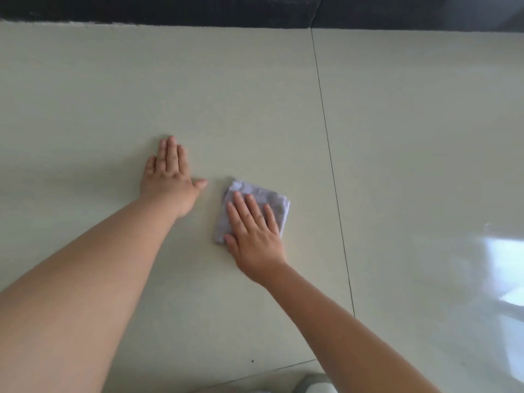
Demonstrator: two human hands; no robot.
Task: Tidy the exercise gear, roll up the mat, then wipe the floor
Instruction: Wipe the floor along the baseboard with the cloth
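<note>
A folded pale lilac cloth (263, 197) lies flat on the cream tiled floor (411, 137). My right hand (253, 234) presses down on the cloth with straight fingers, covering its near half. My left hand (170, 174) rests palm down on the bare tile to the left of the cloth, fingers straight and thumb spread toward it. No mat or exercise gear is in view.
A dark skirting band (255, 9) runs along the far edge of the floor. A grout line (331, 171) crosses the tiles just right of the cloth. Window light glares off the floor at the right (499, 251). A pale grey object (314, 385) shows at the bottom edge.
</note>
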